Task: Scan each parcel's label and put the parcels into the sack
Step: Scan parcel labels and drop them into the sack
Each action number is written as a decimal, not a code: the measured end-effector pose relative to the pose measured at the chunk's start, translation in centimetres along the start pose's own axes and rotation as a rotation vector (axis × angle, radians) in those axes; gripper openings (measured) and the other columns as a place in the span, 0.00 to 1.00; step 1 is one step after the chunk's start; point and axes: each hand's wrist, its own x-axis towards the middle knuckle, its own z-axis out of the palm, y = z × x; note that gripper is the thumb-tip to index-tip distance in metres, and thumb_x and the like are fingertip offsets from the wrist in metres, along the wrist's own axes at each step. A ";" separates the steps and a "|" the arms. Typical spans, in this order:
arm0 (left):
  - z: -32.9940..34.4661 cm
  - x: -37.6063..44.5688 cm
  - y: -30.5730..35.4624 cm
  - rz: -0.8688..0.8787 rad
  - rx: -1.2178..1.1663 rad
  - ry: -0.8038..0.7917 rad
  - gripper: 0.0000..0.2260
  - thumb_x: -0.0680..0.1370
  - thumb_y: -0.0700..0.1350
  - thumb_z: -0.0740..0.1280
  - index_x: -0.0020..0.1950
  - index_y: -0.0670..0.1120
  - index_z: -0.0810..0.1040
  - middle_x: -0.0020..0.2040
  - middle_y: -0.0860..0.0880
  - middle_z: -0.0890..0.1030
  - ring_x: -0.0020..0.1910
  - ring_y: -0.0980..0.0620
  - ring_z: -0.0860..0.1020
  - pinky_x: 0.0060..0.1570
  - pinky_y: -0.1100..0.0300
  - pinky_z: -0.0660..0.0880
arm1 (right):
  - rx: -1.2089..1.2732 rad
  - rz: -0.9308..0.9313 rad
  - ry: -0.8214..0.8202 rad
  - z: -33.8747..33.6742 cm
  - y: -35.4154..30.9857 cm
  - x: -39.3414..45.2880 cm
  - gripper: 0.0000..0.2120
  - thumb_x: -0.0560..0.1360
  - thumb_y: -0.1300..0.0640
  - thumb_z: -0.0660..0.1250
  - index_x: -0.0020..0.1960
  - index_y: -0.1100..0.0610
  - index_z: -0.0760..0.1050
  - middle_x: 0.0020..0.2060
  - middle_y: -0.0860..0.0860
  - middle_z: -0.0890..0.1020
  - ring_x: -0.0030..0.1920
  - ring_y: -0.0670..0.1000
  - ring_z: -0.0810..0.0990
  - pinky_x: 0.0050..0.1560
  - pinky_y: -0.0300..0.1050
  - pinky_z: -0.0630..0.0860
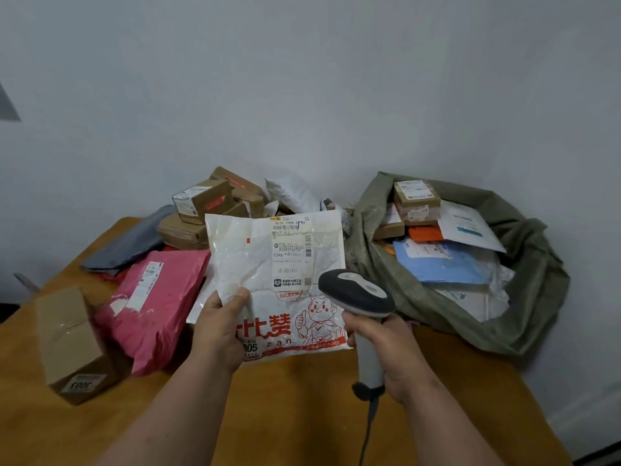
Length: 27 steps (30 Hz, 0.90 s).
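Left hand (218, 326) gripped white plastic mailer (268, 264); right hand (391, 348) gripped grey handheld scanner (356, 294); brown wooden table (292, 408) (plain grey wall (302, 79) behind).

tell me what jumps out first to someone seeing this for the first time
Front and centre, the left hand holds up a white parcel with red print, its label facing the camera, while the right hand grips a handheld scanner just below that label. To the right, an open olive sack lies on the wooden table, already holding parcels. At left, a bright pink mailer lies among brown boxes still waiting.
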 end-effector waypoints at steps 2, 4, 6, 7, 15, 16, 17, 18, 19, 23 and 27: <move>0.0 0.1 -0.1 0.006 -0.001 -0.011 0.08 0.80 0.42 0.69 0.54 0.55 0.82 0.50 0.44 0.86 0.47 0.37 0.85 0.43 0.32 0.79 | 0.003 -0.003 0.006 0.2 -0.3 0.2 0.08 0.72 0.53 0.77 0.49 0.52 0.81 0.34 0.43 0.85 0.33 0.40 0.81 0.31 0.31 0.74; -0.1 0.1 -0.3 0.012 0.002 -0.020 0.09 0.79 0.41 0.69 0.53 0.55 0.82 0.50 0.44 0.86 0.46 0.37 0.85 0.43 0.32 0.79 | 0.004 0.007 0.021 0.4 -0.7 0.4 0.07 0.73 0.53 0.75 0.48 0.54 0.81 0.33 0.44 0.84 0.33 0.42 0.81 0.31 0.33 0.75; -0.1 0.2 -0.5 0.012 0.006 -0.025 0.09 0.79 0.41 0.69 0.55 0.53 0.82 0.51 0.43 0.86 0.46 0.37 0.85 0.43 0.31 0.79 | 0.006 0.020 0.037 0.6 -1.2 0.5 0.08 0.73 0.52 0.75 0.47 0.55 0.81 0.32 0.47 0.83 0.33 0.45 0.81 0.34 0.40 0.76; -0.2 0.2 -0.6 0.007 0.007 -0.020 0.09 0.79 0.41 0.69 0.56 0.52 0.82 0.52 0.43 0.86 0.48 0.36 0.84 0.44 0.30 0.78 | 0.005 0.023 0.043 0.7 -1.3 0.6 0.08 0.73 0.51 0.75 0.46 0.56 0.81 0.32 0.49 0.83 0.33 0.46 0.81 0.37 0.44 0.76; -0.4 0.3 -0.6 -0.007 -0.010 -0.021 0.11 0.80 0.40 0.67 0.61 0.50 0.80 0.54 0.42 0.85 0.51 0.36 0.83 0.43 0.33 0.79 | -0.023 -0.009 0.031 1.2 -1.7 0.8 0.14 0.71 0.45 0.75 0.44 0.55 0.80 0.32 0.51 0.83 0.34 0.47 0.82 0.47 0.55 0.77; -0.4 0.3 -0.7 -0.007 -0.010 -0.022 0.11 0.80 0.39 0.67 0.61 0.50 0.80 0.55 0.42 0.85 0.51 0.36 0.83 0.44 0.31 0.79 | -0.027 -0.011 0.028 1.3 -1.8 0.8 0.15 0.69 0.43 0.75 0.45 0.55 0.80 0.32 0.51 0.83 0.34 0.47 0.82 0.47 0.55 0.77; -0.4 0.2 -0.6 -0.007 -0.009 -0.023 0.11 0.80 0.39 0.67 0.61 0.50 0.80 0.55 0.41 0.84 0.52 0.35 0.83 0.45 0.30 0.78 | -0.025 -0.013 0.029 1.4 -1.9 0.8 0.17 0.67 0.42 0.75 0.45 0.54 0.80 0.32 0.50 0.83 0.34 0.47 0.82 0.48 0.56 0.78; -0.3 0.2 -0.6 -0.006 -0.010 -0.022 0.12 0.80 0.39 0.67 0.61 0.50 0.80 0.55 0.41 0.84 0.52 0.35 0.83 0.45 0.29 0.78 | -0.020 -0.015 0.031 1.5 -2.0 0.8 0.19 0.65 0.41 0.75 0.46 0.54 0.80 0.32 0.49 0.83 0.34 0.47 0.82 0.48 0.56 0.78; -0.3 0.2 -0.6 -0.006 -0.011 -0.019 0.11 0.80 0.39 0.67 0.61 0.50 0.80 0.55 0.41 0.84 0.52 0.35 0.83 0.45 0.29 0.78 | -0.016 -0.016 0.035 1.6 -2.1 0.8 0.20 0.64 0.40 0.75 0.48 0.54 0.80 0.32 0.49 0.83 0.34 0.47 0.82 0.48 0.56 0.79; -0.1 0.0 -0.3 -0.006 -0.016 -0.024 0.11 0.80 0.39 0.67 0.59 0.51 0.81 0.54 0.43 0.85 0.52 0.36 0.83 0.45 0.29 0.78 | 0.004 -0.015 0.041 1.6 -2.3 0.9 0.21 0.63 0.41 0.75 0.47 0.55 0.80 0.33 0.49 0.83 0.34 0.48 0.82 0.45 0.54 0.77; 0.1 -0.2 -0.2 -0.001 -0.010 -0.028 0.12 0.80 0.39 0.67 0.60 0.51 0.80 0.55 0.42 0.84 0.52 0.36 0.83 0.45 0.30 0.78 | 0.015 -0.024 0.032 1.6 -2.5 1.0 0.19 0.63 0.42 0.75 0.46 0.54 0.80 0.34 0.48 0.82 0.33 0.48 0.82 0.41 0.50 0.78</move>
